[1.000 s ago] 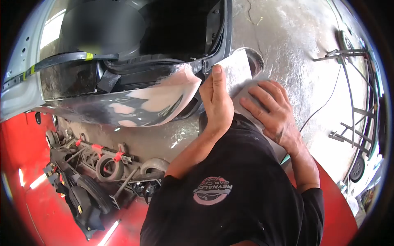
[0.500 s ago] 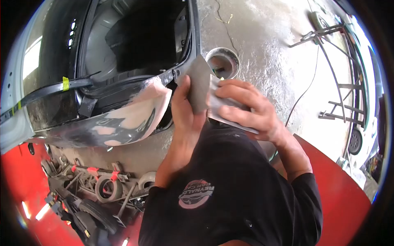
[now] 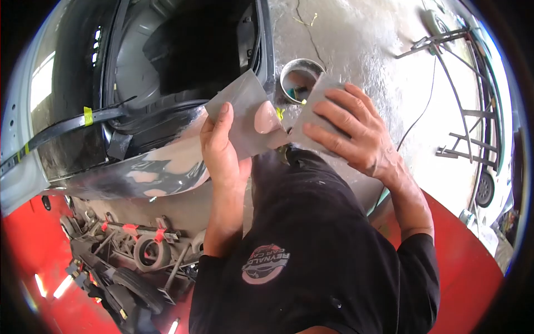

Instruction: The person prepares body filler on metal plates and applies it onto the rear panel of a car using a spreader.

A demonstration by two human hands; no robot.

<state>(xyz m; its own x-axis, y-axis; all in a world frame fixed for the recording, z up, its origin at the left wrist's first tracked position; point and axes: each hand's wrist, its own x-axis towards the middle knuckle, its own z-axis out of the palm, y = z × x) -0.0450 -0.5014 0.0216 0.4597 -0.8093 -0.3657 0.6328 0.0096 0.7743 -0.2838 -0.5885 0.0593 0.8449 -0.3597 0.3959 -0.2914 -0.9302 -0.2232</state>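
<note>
My left hand (image 3: 222,153) is closed on a flat grey plate (image 3: 236,103), with the thumb over its face. A smooth mound of pink body filler (image 3: 268,118) lies near that plate's right edge. In my right hand (image 3: 359,131) is a second flat grey spreader (image 3: 317,94), fingers across its top and thumb hidden. The spreader's lower left corner is close to the plate's right corner; whether they touch I cannot tell. Left of my hands is a car body panel (image 3: 111,175) with pink and pale patches among dark areas.
A round bucket (image 3: 283,75) stands on the wet-looking floor (image 3: 367,50) beyond my hands. A dark cable (image 3: 308,39) runs near it. At right is a metal frame stand (image 3: 467,117). Tyres (image 3: 150,253) and metal parts lie at lower left by red surfaces.
My hands have moved apart, the right one to the right and the left one to the left. The left plate now faces up, showing the pink filler.
</note>
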